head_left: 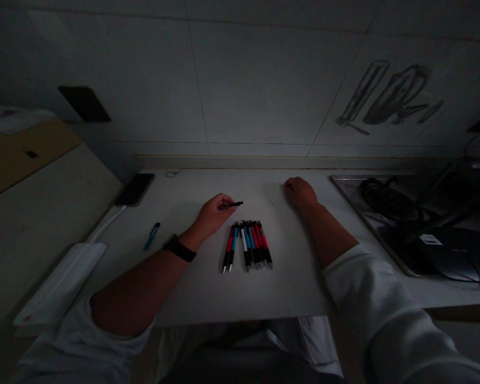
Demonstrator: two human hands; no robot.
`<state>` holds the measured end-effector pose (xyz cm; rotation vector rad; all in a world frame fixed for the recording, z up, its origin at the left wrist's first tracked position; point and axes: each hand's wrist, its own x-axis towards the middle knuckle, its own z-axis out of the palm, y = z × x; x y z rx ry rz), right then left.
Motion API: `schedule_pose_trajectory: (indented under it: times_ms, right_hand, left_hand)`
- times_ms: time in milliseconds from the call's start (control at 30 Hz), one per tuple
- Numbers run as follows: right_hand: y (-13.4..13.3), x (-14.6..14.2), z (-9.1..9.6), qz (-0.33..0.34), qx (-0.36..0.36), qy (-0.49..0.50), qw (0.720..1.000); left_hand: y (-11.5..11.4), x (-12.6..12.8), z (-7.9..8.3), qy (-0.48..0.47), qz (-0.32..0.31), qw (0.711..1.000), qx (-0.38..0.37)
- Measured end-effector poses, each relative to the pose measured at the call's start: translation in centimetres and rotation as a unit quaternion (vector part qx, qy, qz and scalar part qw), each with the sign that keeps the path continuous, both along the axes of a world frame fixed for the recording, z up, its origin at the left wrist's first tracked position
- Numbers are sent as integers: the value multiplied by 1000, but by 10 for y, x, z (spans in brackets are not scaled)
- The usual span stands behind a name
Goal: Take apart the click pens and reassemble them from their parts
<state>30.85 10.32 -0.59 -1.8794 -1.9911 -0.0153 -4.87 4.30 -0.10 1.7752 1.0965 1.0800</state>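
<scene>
Currently your left hand pinches a slim black piece just beyond the pens; your right hand, well apart, curls near the white stick, its grip too dark to tell.

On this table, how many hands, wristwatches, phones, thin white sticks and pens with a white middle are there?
Hands, left hand and right hand: 2
Wristwatch: 1
Phone: 1
Thin white stick: 1
White-middled pen: 1
Total: 6
</scene>
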Motion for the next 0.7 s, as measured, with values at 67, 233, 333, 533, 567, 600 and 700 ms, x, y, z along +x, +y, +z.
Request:
schedule_pose_trajectory:
  times_ms: [67, 233, 333, 533, 567, 600, 700]
  right_hand:
    - [1, -3, 1, 3, 4, 40, 999]
    - [3, -11, 0, 15, 11, 102, 995]
    - [2, -12, -3, 8, 16, 122, 992]
    - [3, -10, -11, 2, 8, 99, 995]
    - [4, -10, -12, 3, 7, 86, 996]
    - [5, -9, -13, 3, 7, 74, 997]
    - [7, -7, -14, 7, 4, 48, 999]
  left_hand:
    - [0, 0, 0, -2, -1, 1000, -3]
    - [0, 0, 0, 3, -3, 1000, -2]
    - [0, 0, -1, 4, 2, 1000, 3]
    - [0, 0, -1, 3, -6, 1000, 3]
    - [0, 0, -1, 3, -6, 1000, 4]
    - [0, 0, -1, 1, -6, 1000, 5]
    - [-1, 0, 1, -2, -8, 1000, 7]
